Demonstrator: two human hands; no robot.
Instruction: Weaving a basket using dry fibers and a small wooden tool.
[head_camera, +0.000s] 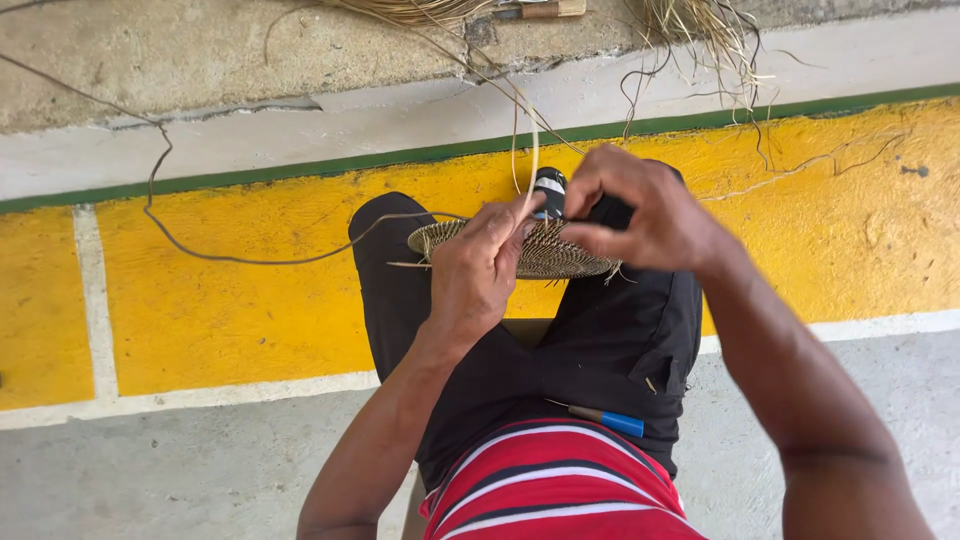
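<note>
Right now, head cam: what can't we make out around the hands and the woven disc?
- Woven disc: near rim hidden behind left hand and right hand.
- Small black object: too small, fingers cover most.
- Tool with wooden handle: cut off by top edge.
- Pen-like blue item on lap: tip unclear.

The left hand (480, 275) covers the near middle of the woven disc (560, 258). The right hand (640, 215) hides the disc's two o'clock rim and most of the small black object (550, 190). At twelve o'clock, the wooden-handled tool (535, 10) and dry fibre bundle (700, 25) are cut off.
</note>
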